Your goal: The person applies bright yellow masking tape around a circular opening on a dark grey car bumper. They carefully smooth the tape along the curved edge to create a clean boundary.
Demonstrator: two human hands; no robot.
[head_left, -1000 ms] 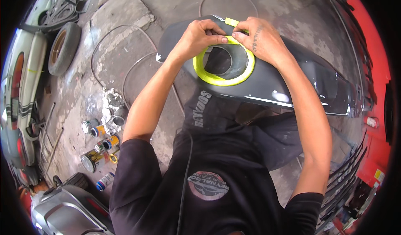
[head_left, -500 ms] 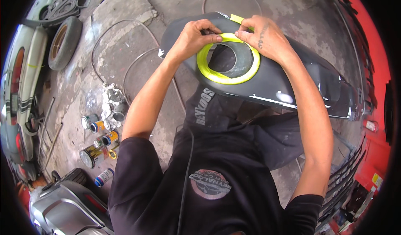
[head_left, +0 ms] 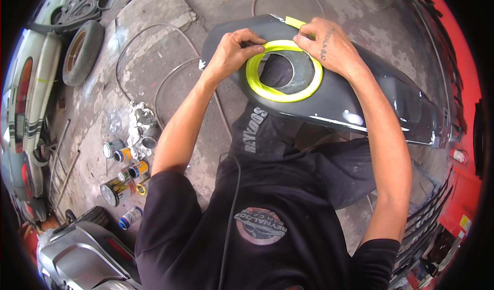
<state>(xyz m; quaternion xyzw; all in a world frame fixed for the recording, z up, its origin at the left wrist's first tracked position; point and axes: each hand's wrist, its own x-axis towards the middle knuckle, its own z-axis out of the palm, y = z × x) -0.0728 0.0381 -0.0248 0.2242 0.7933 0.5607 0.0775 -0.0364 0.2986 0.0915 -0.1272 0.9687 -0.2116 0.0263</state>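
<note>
Pinching tape [head_left: 283, 98]

Tape rings panel [head_left: 381, 97] hole [head_left: 275, 73], view's 1 o'clock. Left hand [head_left: 234, 52]: thumb and finger pinch its 11 o'clock edge. Right hand [head_left: 329, 45]: same at 1. Probably light, limp, sticky, tearable; hold by edges.

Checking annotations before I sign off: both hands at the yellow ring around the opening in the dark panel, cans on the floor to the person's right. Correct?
Wrong side: the head view shows the cans on the floor to the person's left. The left hand and right hand are indeed at the yellow ring around the dark panel's opening.
</note>
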